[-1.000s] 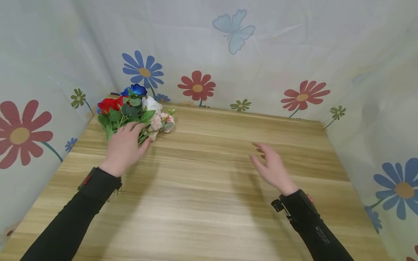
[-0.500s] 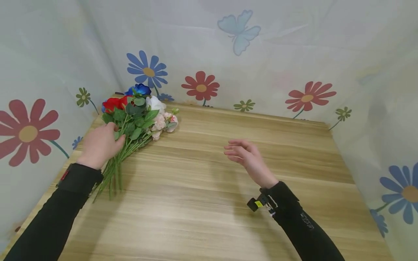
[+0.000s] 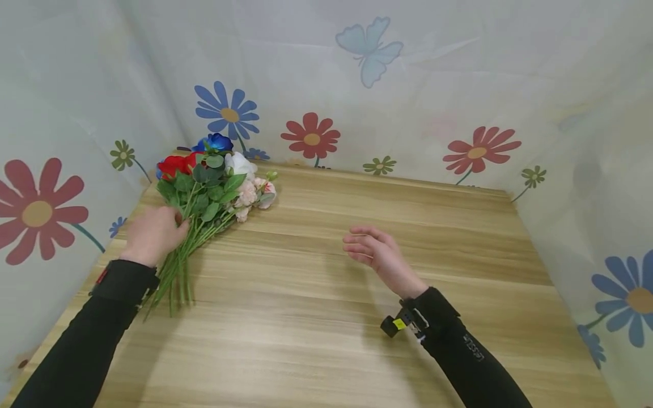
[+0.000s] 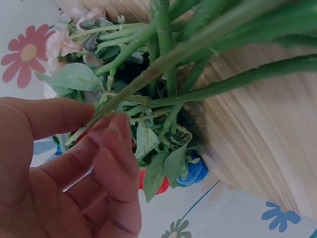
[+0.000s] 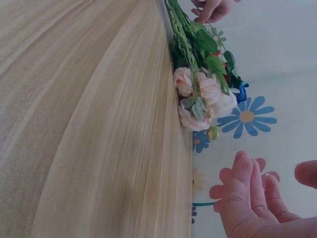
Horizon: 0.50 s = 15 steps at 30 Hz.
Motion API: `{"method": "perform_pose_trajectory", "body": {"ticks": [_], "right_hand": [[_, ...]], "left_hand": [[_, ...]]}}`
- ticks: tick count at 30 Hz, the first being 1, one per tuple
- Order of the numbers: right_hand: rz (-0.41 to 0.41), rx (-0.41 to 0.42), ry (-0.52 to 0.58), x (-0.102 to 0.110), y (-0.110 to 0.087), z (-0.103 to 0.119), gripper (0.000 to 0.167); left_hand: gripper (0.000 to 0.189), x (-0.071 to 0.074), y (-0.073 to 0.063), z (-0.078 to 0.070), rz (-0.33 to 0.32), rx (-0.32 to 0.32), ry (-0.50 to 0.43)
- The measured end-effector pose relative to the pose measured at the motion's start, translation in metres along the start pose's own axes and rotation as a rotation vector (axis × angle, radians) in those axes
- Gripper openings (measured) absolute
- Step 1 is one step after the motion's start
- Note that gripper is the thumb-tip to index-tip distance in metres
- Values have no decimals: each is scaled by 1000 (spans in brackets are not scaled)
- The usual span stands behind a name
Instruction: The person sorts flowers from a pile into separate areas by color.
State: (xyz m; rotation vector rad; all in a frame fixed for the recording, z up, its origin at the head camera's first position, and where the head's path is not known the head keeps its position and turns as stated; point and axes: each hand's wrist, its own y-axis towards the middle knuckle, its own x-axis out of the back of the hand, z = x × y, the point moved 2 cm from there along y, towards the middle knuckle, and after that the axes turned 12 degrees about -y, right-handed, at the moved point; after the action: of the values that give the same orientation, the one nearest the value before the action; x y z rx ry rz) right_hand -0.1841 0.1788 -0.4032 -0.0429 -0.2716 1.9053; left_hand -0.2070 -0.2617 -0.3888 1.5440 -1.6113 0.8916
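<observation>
A bunch of artificial flowers lies on the left of the wooden table, with red roses, blue blooms, a white bloom and pale pink ones. Its long green stems point toward the person. My left hand is at the upper stems, just below the leaves. In the left wrist view, its thumb and fingers pinch one flower stem; other stems cross behind it. My right hand hovers above the middle of the table, holding nothing, with fingers relaxed and thumb apart in the right wrist view.
The wood-grain table is enclosed by a white cloth backdrop printed with flowers and a butterfly. Its left side comes close to the flowers. Black sleeves with wrist-worn cameras cover both forearms; the right camera juts inward.
My left hand has moved from over the blooms down and left to the stems and pinches one. The right hand has shifted left. The bunch lies in about the same place.
</observation>
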Motion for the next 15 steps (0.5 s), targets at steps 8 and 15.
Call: {"method": "perform_pose_trajectory", "body": {"ticks": [8, 15], "right_hand": [[-2, -10, -23, 0, -2, -2, 41], [2, -19, -32, 1, -3, -5, 43]], "left_hand": [[38, 1, -1, -3, -43, -65, -39], [36, 6, -5, -13, -54, -93, -64]]}}
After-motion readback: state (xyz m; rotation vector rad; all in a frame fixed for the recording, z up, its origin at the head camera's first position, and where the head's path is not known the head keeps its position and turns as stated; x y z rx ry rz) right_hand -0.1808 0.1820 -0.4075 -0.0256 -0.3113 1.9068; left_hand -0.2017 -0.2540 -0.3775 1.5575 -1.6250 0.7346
